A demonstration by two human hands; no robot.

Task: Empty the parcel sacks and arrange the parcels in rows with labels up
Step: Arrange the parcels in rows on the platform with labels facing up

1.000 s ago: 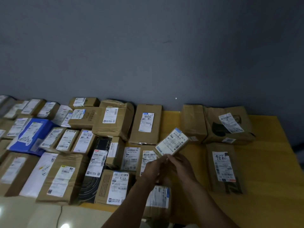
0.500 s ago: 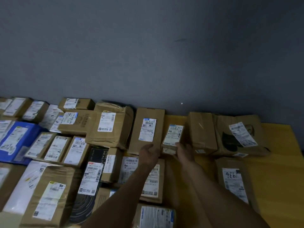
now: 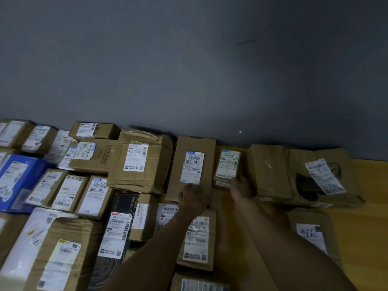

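We set a small parcel (image 3: 227,164) label up just right of the tall brown box (image 3: 195,148), apparently to fill the gap in that row. Our right hand (image 3: 241,185) grips the parcel's near end. Our left hand (image 3: 194,196) rests on the tall box's near end, seemingly bracing it. We cannot tell how its fingers lie.

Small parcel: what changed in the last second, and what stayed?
The small parcel went from tilted in both hands into the back row, label up, between the tall box and taped box. Left hand moved to the tall box; right hand touches the parcel. Other parcels stayed.
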